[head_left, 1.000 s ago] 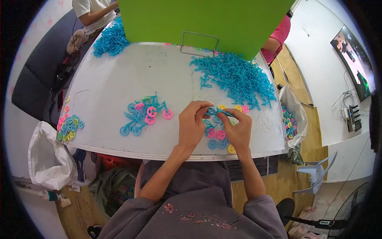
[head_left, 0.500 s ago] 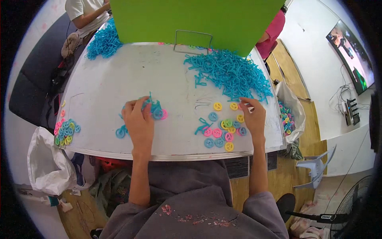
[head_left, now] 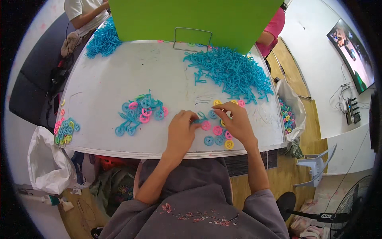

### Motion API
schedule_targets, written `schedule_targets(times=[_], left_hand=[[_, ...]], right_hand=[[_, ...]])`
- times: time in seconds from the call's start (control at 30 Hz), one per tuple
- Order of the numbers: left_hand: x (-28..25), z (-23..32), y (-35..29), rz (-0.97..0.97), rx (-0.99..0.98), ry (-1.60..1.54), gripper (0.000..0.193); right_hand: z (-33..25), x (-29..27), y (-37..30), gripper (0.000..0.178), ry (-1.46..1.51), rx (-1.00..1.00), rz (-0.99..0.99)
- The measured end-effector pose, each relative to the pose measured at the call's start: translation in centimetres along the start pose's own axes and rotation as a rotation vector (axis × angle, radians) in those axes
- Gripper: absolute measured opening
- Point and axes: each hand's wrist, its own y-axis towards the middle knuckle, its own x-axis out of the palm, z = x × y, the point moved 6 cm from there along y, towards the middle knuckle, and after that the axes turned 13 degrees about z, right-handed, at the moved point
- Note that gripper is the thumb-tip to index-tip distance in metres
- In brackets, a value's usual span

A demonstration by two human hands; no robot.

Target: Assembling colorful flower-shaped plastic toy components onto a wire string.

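My left hand is closed on a blue forked plastic piece, with a pink wheel at its lower end. My right hand has thumb and index finger close together beside a blue wheel; whatever lies between the fingertips is too small to make out. Loose spoked wheels lie around and under the hands, among them a pink wheel, a blue wheel and a yellow wheel. To the left, a cluster of blue pieces carries pink and blue wheels.
A big heap of blue forked pieces covers the far right. Another blue heap sits far left, and mixed wheels lie at the left edge. A green panel with a wire stand borders the back; people sit beyond it.
My left hand has moved right from the wheeled cluster and taken hold of the blue forked piece. The right hand has shifted left and slightly nearer, toward the left hand.
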Motion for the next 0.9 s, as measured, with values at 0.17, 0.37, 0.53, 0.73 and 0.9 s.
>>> schedule_targets(times=[0.17, 0.37, 0.53, 0.73, 0.9], left_hand=[[0.7, 0.1, 1.8, -0.205, -0.346, -0.442, 0.018], [3.9, 0.1, 3.1, -0.271, -0.271, -0.374, 0.020], [5.5, 1.9, 2.3, 0.053, 0.183, 0.187, 0.017], [4.0, 0.8, 2.9, -0.001, -0.019, -0.104, 0.021], [3.2, -0.5, 2.1, -0.272, -0.462, -0.696, 0.019]], right_hand=[[-1.9, -0.5, -0.2, 0.029, 0.398, 0.127, 0.082], [-0.2, -2.1, -1.0, 0.024, 0.301, 0.059, 0.054], [1.9, -2.9, -2.1, 0.016, 0.324, 0.204, 0.211], [2.8, -2.9, -2.6, 0.016, 0.380, 0.254, 0.260], [0.9, -2.1, -1.8, 0.020, 0.270, 0.111, 0.227]])
